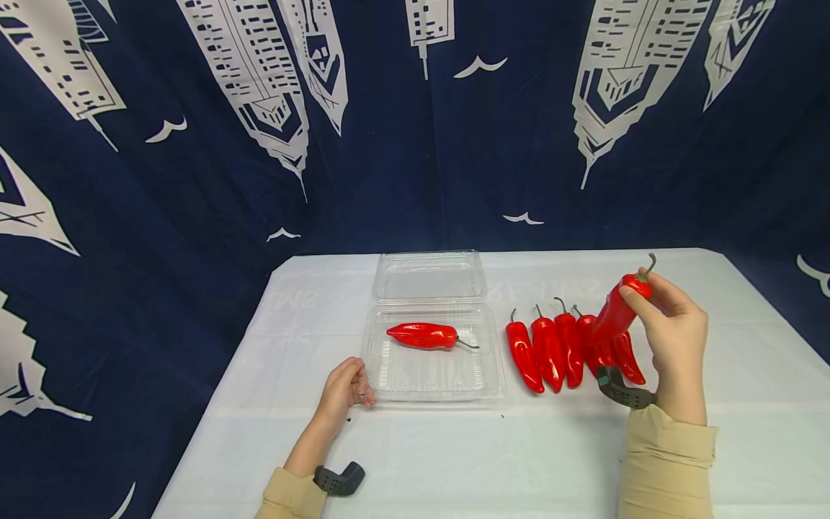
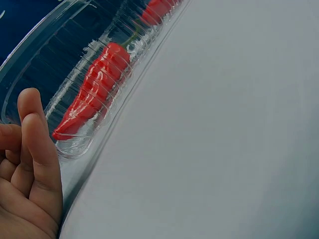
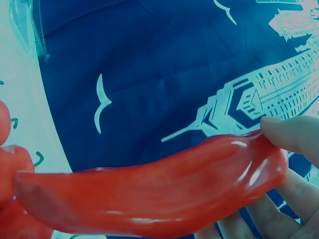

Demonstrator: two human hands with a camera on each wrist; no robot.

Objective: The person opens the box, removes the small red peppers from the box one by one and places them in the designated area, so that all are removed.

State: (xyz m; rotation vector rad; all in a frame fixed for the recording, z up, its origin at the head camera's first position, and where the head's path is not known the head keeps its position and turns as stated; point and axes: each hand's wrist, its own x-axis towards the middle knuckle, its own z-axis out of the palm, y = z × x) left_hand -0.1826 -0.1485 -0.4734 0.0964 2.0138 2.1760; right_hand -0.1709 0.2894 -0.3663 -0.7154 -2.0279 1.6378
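On the white tabletop (image 1: 415, 461), the left hand (image 1: 344, 389) rests relaxed against one clear box (image 1: 433, 375) holding one pepper (image 1: 423, 335), five peppers (image 1: 551, 353), perhaps, lie beside it, the right hand (image 1: 674, 346) pinches another (image 1: 616, 310) above them, before a navy skyscraper-print curtain (image 1: 415, 144).

I find no readable text; faint mirrored letters on the white tablecloth (image 1: 519, 288) stay illegible to me.

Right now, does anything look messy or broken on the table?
Nothing stands out. One pepper lies inside the open clear box, the other peppers lie in a neat row beside it, and the right hand holds a raised pepper. Nothing looks spilled or damaged.
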